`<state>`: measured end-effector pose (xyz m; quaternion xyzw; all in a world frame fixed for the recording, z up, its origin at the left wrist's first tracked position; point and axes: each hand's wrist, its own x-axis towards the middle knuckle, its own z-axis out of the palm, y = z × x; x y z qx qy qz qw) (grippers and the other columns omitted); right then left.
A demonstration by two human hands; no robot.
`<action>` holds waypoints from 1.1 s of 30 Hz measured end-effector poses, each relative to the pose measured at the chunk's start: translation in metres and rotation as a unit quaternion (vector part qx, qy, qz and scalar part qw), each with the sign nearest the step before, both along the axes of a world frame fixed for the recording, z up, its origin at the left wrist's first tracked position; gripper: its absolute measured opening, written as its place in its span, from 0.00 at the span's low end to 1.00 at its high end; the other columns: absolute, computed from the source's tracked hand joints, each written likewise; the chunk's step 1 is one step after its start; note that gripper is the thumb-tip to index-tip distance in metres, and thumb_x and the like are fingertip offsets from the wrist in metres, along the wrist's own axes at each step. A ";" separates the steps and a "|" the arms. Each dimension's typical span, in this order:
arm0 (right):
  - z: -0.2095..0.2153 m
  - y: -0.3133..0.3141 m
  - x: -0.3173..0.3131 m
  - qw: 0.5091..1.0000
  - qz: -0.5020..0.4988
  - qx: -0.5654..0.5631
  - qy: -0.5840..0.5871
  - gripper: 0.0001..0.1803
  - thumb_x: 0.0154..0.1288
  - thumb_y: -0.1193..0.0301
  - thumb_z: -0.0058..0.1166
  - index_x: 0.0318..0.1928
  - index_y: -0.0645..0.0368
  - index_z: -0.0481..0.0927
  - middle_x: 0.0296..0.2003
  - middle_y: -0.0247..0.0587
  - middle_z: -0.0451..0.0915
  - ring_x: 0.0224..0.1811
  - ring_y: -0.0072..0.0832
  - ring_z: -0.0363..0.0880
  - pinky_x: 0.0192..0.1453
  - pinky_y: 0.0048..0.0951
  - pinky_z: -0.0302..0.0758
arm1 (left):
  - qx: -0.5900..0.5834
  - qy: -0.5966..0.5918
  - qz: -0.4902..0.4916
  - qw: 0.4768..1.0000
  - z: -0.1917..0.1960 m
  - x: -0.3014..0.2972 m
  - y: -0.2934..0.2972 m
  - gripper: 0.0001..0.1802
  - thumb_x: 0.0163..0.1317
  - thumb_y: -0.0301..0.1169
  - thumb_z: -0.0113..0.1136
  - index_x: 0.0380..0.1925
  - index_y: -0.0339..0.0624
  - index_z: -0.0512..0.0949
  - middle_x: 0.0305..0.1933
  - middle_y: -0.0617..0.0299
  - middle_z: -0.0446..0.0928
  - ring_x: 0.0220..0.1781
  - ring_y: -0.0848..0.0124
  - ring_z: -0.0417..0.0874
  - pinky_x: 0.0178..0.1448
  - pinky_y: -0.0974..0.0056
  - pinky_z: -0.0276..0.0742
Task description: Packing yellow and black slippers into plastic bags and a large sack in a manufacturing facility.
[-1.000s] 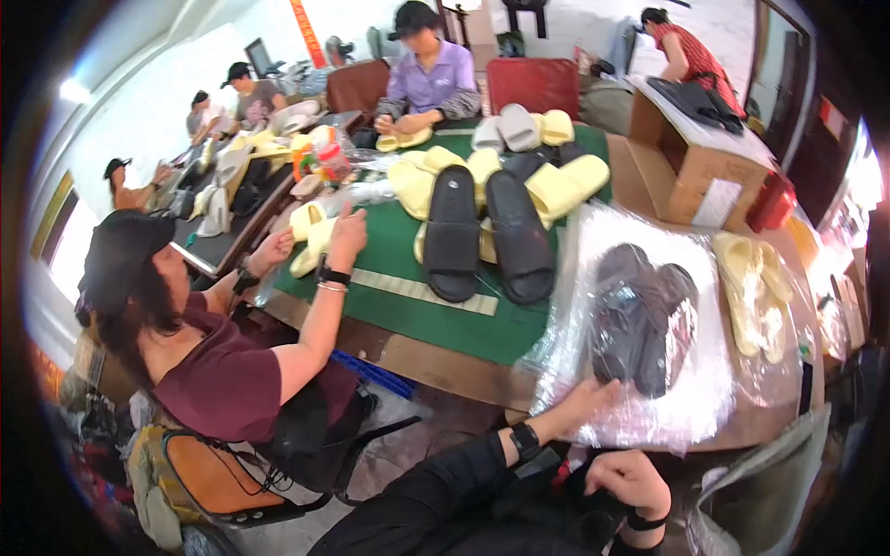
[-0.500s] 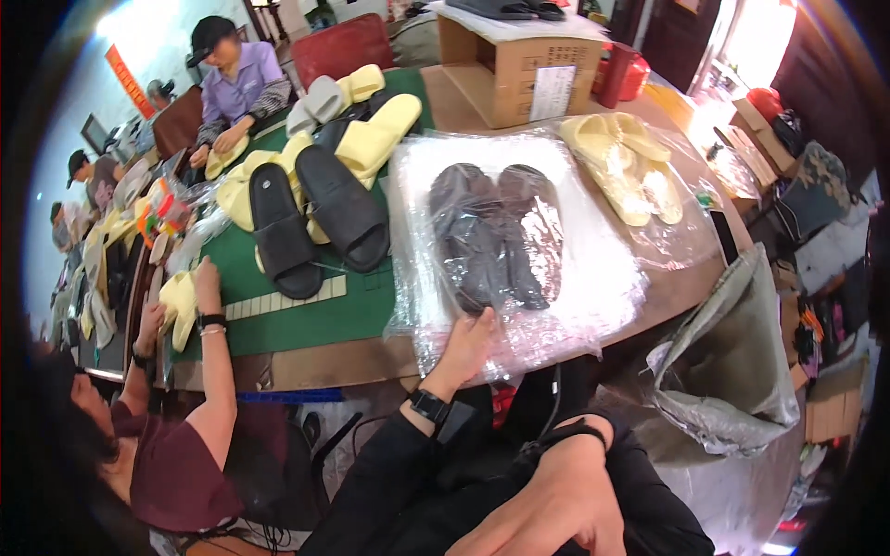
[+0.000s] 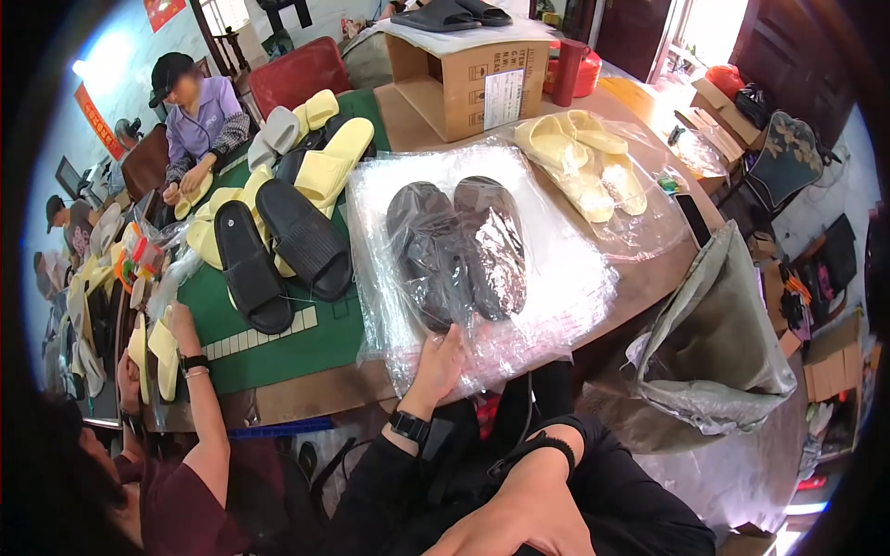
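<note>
At the near edge of the table [image 3: 315, 389], the left hand [image 3: 440, 363] pinched the clear bag [image 3: 556, 269] over the dark slippers [image 3: 459, 248], whose length ran straight away from it, while the right hand [image 3: 519, 528] hung loose in the lap, farther off.

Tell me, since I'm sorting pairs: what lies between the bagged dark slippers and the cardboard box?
Head view: only clear plastic sheeting and bare table.
</note>
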<state>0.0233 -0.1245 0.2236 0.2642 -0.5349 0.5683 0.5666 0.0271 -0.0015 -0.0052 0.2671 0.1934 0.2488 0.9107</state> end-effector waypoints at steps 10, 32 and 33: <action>0.006 -0.002 0.001 0.999 -0.012 -0.026 0.016 0.44 0.44 0.47 0.73 0.54 0.65 0.71 0.50 0.48 0.71 0.52 0.39 0.70 0.54 0.35 0.68 | 0.005 0.008 -0.007 1.000 -0.022 0.000 0.005 0.04 0.71 0.31 0.50 0.39 0.44 0.73 0.34 0.70 0.72 0.37 0.78 0.75 0.38 0.68 0.73; -0.002 0.000 0.008 1.000 -0.002 -0.005 0.005 0.45 0.41 0.50 0.75 0.55 0.66 0.72 0.49 0.47 0.73 0.50 0.38 0.73 0.53 0.35 0.71 | 0.032 -0.011 -0.031 0.999 -0.033 -0.002 0.011 0.17 0.72 0.28 0.46 0.58 0.35 0.65 0.56 0.54 0.74 0.56 0.63 0.77 0.61 0.56 0.73; 0.001 -0.005 0.012 1.000 -0.004 -0.004 0.005 0.45 0.41 0.50 0.75 0.55 0.66 0.72 0.49 0.47 0.73 0.50 0.38 0.73 0.53 0.35 0.71 | 0.033 -0.007 -0.045 0.998 -0.038 -0.002 0.013 0.17 0.72 0.28 0.46 0.58 0.35 0.66 0.56 0.54 0.74 0.56 0.63 0.77 0.60 0.57 0.73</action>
